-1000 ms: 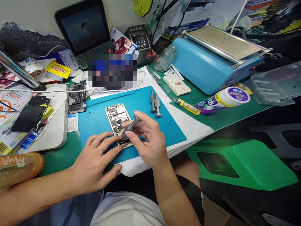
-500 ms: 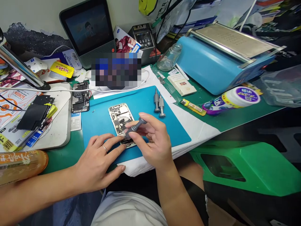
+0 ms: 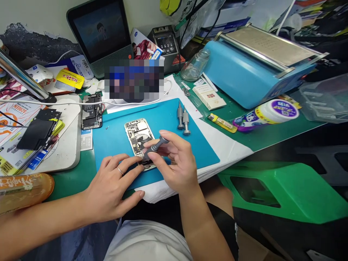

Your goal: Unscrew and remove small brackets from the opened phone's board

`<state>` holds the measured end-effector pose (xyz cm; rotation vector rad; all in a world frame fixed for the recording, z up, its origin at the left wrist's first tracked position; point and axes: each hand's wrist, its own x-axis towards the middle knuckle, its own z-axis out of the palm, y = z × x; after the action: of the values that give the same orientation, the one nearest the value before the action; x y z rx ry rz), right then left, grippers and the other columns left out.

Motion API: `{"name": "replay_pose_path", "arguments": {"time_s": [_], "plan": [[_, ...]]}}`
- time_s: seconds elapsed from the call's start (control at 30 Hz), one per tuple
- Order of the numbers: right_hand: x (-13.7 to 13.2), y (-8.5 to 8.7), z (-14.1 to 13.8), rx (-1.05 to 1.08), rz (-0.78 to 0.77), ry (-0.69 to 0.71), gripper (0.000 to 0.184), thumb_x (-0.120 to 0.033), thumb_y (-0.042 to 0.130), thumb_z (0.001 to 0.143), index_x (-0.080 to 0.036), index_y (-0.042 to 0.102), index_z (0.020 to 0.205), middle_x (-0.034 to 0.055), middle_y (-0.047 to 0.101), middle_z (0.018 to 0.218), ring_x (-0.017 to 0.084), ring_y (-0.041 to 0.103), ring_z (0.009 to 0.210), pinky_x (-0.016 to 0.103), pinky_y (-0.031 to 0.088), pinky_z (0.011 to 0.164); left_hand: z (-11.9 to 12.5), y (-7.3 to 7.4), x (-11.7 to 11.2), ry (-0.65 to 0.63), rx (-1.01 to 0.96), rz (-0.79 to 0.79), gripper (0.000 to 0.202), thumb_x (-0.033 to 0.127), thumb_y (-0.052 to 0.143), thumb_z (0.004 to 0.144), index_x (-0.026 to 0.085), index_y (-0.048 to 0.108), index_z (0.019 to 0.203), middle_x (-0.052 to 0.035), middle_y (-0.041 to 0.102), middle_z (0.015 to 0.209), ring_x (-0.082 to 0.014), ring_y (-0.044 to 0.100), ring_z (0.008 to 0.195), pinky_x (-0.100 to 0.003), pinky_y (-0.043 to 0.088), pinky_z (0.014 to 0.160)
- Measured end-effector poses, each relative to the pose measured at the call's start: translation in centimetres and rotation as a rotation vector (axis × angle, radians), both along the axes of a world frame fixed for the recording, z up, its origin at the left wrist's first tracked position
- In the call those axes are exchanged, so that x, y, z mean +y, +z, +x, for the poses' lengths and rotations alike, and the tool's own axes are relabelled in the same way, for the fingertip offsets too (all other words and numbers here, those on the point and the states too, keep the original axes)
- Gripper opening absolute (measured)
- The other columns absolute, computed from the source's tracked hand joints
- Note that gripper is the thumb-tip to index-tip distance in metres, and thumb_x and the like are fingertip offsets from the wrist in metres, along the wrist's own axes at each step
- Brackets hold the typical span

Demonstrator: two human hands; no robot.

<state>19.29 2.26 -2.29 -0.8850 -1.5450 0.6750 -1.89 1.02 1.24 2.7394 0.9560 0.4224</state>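
An opened phone (image 3: 136, 139) with its inner parts bare lies on the blue mat (image 3: 112, 134). My right hand (image 3: 176, 157) grips a dark grey screwdriver (image 3: 156, 146) between thumb and fingers, tilted over the phone's lower end; its tip is hidden. My left hand (image 3: 114, 183), with a ring on one finger, lies with fingers apart, the fingertips touching the phone's lower left edge. Two more screwdrivers, a dark one (image 3: 180, 116) and a lighter one (image 3: 186, 123), rest side by side at the mat's upper right. Tiny screws (image 3: 106, 127) lie left of the phone.
Another opened phone (image 3: 91, 111) lies beyond the mat's left corner. A white pad (image 3: 74, 152) with boxes on it stands at left, near an orange bottle (image 3: 27, 186). At right are a blue machine (image 3: 231, 76), a jar (image 3: 195, 65), a white-capped bottle (image 3: 268, 114) and a green stool (image 3: 293, 181).
The whole view has shifted very slightly. Both hands, the screwdriver and the phone keep nearly the same places.
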Motion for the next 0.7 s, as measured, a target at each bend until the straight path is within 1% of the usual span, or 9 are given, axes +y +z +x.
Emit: {"name": "replay_pose_path", "arguments": {"time_s": [0.13, 0.23, 0.37, 0.5, 0.6, 0.7], "plan": [[-0.04, -0.11, -0.01, 0.011, 0.006, 0.000, 0.054, -0.014, 0.063, 0.097, -0.032, 0.042, 0.144, 0.0049, 0.071, 0.118, 0.020, 0.075, 0.101, 0.038, 0.068, 0.086, -0.06, 0.04, -0.05, -0.010, -0.003, 0.005, 0.047, 0.037, 0.060, 0.096, 0.013, 0.057, 0.137, -0.0150, 0.061, 0.141, -0.0335, 0.051, 0.126, -0.047, 0.038, 0.096], [-0.09, -0.18, 0.01, 0.022, 0.007, -0.008, 0.055, -0.013, 0.063, 0.097, -0.032, 0.042, 0.144, 0.0054, 0.070, 0.117, 0.020, 0.075, 0.101, 0.040, 0.068, 0.086, -0.07, 0.06, -0.05, -0.016, 0.001, 0.009, 0.046, 0.037, 0.059, 0.097, 0.014, 0.057, 0.137, -0.0145, 0.060, 0.142, -0.0336, 0.051, 0.126, -0.047, 0.037, 0.096], [-0.05, -0.08, -0.01, 0.066, 0.045, 0.012, 0.058, -0.009, 0.064, 0.095, -0.032, 0.044, 0.144, 0.0051, 0.070, 0.114, 0.019, 0.075, 0.099, 0.039, 0.068, 0.084, -0.03, -0.02, 0.05, -0.024, 0.009, 0.005, 0.048, 0.036, 0.059, 0.097, 0.014, 0.054, 0.139, -0.0138, 0.060, 0.143, -0.0329, 0.050, 0.126, -0.046, 0.037, 0.096], [0.04, 0.07, -0.07, 0.119, 0.095, 0.034, 0.062, -0.005, 0.064, 0.093, -0.034, 0.045, 0.144, 0.0041, 0.071, 0.114, 0.019, 0.075, 0.097, 0.037, 0.069, 0.080, -0.02, -0.03, 0.10, -0.025, 0.006, 0.002, 0.048, 0.035, 0.057, 0.098, 0.013, 0.049, 0.141, -0.0136, 0.060, 0.143, -0.0313, 0.049, 0.127, -0.045, 0.036, 0.099], [0.05, 0.07, -0.08, 0.138, 0.134, -0.002, 0.065, -0.004, 0.065, 0.092, -0.034, 0.044, 0.145, 0.0039, 0.072, 0.115, 0.019, 0.075, 0.098, 0.037, 0.069, 0.080, -0.07, 0.12, 0.08, -0.010, 0.006, -0.004, 0.049, 0.034, 0.055, 0.098, 0.013, 0.046, 0.142, -0.0131, 0.058, 0.145, -0.0301, 0.048, 0.128, -0.044, 0.036, 0.101], [0.04, 0.08, -0.07, 0.148, 0.137, -0.055, 0.065, -0.004, 0.065, 0.092, -0.035, 0.045, 0.145, 0.0036, 0.072, 0.114, 0.020, 0.075, 0.099, 0.036, 0.069, 0.079, -0.05, 0.25, 0.05, 0.041, 0.018, -0.013, 0.053, 0.035, 0.055, 0.097, 0.014, 0.042, 0.145, -0.0136, 0.055, 0.147, -0.0308, 0.046, 0.130, -0.045, 0.035, 0.103]]}}
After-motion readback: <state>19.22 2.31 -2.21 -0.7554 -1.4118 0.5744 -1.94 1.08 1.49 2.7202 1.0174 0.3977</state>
